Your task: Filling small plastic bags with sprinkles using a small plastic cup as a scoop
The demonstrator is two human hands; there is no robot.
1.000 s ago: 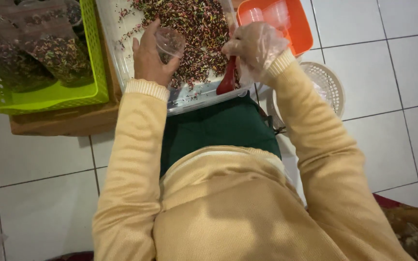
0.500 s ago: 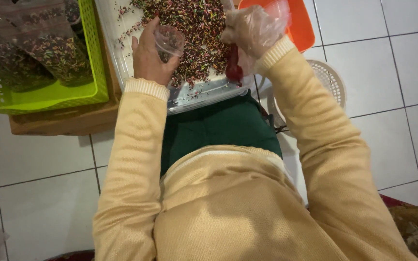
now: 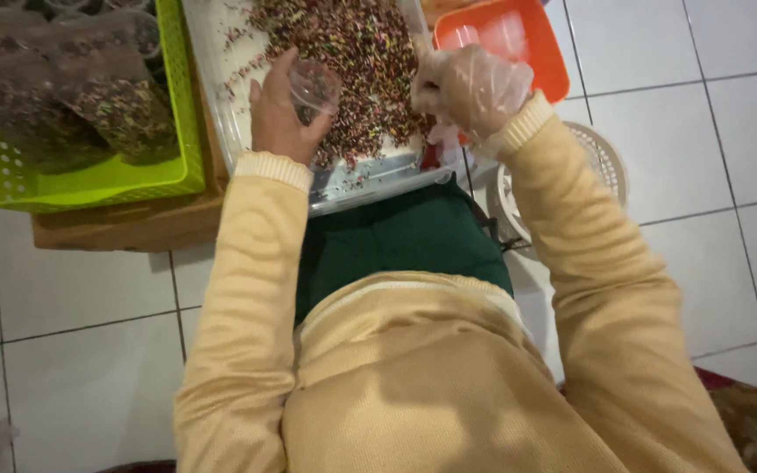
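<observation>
Clear plastic cup [image 3: 313, 86] sits gripped in the bare left hand [image 3: 280, 118] over the tray [image 3: 221, 96] of mixed seeds [image 3: 352, 61], so the gloved right hand [image 3: 470, 86], fisted beside it, should tip its load in slowly, the cup kept low over the tray.

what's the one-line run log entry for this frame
left hand: holds small clear cup | right hand: gloved, closed, over tray edge | tray: mixed colourful bits | green basket: filled bags
</observation>
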